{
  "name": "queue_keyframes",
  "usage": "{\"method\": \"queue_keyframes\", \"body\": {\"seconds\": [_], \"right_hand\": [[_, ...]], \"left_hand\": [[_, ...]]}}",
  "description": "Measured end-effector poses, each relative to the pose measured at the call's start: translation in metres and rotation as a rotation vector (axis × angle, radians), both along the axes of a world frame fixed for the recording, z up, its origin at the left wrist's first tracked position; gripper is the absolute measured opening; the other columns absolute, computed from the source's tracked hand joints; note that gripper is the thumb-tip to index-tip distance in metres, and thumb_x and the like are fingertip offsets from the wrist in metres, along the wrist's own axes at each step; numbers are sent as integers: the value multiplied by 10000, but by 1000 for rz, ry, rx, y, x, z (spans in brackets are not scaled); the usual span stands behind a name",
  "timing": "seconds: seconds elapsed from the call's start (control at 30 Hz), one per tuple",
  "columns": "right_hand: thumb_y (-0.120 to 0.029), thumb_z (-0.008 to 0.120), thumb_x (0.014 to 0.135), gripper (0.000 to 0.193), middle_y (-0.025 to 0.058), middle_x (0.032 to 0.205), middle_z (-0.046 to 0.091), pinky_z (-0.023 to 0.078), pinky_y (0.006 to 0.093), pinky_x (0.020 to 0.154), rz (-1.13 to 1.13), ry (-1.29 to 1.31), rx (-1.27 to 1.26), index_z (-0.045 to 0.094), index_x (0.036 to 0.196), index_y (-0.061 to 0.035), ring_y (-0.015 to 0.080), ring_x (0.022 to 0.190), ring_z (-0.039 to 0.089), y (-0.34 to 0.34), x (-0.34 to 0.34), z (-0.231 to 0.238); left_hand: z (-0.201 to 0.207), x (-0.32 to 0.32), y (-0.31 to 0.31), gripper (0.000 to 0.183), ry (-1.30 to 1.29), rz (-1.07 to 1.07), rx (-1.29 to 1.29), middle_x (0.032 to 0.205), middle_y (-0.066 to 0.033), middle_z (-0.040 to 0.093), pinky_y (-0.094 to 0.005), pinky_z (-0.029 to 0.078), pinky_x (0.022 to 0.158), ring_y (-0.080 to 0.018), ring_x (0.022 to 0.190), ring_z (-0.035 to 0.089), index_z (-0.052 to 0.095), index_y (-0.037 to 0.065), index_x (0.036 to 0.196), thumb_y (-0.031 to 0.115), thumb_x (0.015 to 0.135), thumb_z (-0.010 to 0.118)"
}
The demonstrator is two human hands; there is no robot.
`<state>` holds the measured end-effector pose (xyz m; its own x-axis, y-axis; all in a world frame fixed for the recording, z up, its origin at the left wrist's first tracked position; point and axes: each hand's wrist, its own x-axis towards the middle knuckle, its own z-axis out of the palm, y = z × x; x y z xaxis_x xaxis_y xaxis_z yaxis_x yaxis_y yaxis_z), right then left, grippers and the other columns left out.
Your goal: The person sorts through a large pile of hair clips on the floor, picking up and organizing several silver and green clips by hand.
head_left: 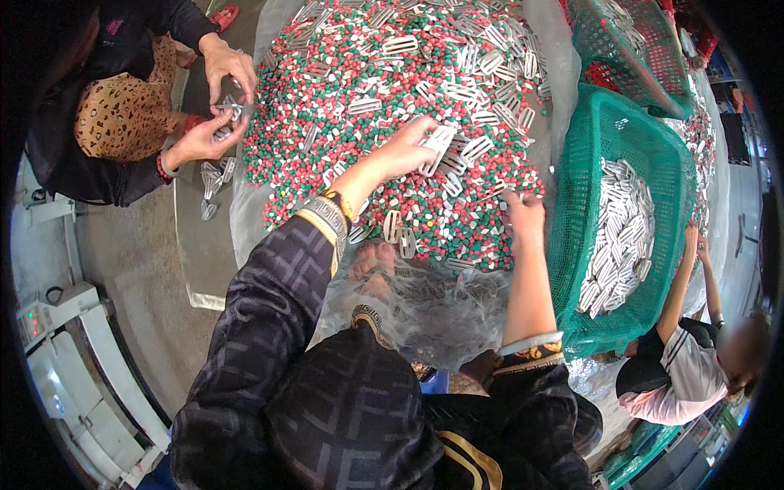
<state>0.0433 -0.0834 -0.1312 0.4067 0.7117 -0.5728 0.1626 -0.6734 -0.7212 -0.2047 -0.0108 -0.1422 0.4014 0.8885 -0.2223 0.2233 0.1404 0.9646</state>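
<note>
Biggest first: a clear plastic sheet (457,306) spreads L of the green mesh basket (665,175), w/ a wide heap of red, green & white pellets (327,131) on it. The basket holds a thick layer of pale slotted strips (616,237); a 2nd basket (625,73), also w/ some strips in it, sits just beyond it. Far L of the basket, a co-worker's hands (196,143) close round a small bunch of strips; another co-worker (678,367) sits R of it, arms reaching up past its side.

Progress, as a judgement: approx. midway. Lots of strips are already in the basket, but plenty lie loose (400,45) on & among the pellets, mostly up & L of it.

The wearer's L hand (404,153), L of the basket, grips a few strips (441,145) stacked together, more lying just under. The R hand (525,216), nearer the basket, has its fingertips down in the pellets by a loose strip; can't tell if it's pinching anything.

Writing: none legible on basket, strips or pellets; the wearer's dark sleeves (269,253) carry a letter-like repeat pattern.
</note>
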Motion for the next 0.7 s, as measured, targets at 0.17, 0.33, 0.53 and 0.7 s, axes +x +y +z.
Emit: {"method": "queue_keyframes", "body": {"seconds": [0.17, 0.33, 0.53, 0.7], "right_hand": [[-372, 736, 667, 502, 208, 977, 645, 468, 433, 809, 60, -514, -70, 642, 1005, -14, 353, 937, 609, 12, -38, 10], [-195, 710, 681, 370, 125, 793, 649, 470, 350, 693, -74, -68, 156, 637, 962, 35, 244, 753, 615, 20, -19, -26], [-132, 634, 689, 161, 32, 674, 567, 412, 289, 400, -348, 782, 146, 578, 833, -87, 134, 543, 547, 19, -3, 17], [-135, 655, 699, 330, 117, 911, 614, 507, 363, 674, 356, -203, 322, 568, 1014, -86, 260, 780, 613, 43, -23, 1]], "left_hand": [[16, 28, -5, 385, 689, -264, 210, 946, -191, 619, -416, 460, 823, -355, 960, 588, 503, 59, 1094, 162, 746, 629], [27, 13, 4, 319, 328, -290, 71, 875, -117, 648, -336, 457, 693, -210, 760, 613, 585, 22, 952, 204, 708, 681], [34, -41, 7, 447, -569, 126, -323, 994, -140, 617, -354, 518, 725, -235, 809, 628, 465, 18, 1163, 2, 740, 609], [0, -50, 22, 307, 243, 289, 148, 856, -96, 658, -336, 512, 677, -200, 736, 633, 604, 48, 1007, 206, 761, 696]]}}
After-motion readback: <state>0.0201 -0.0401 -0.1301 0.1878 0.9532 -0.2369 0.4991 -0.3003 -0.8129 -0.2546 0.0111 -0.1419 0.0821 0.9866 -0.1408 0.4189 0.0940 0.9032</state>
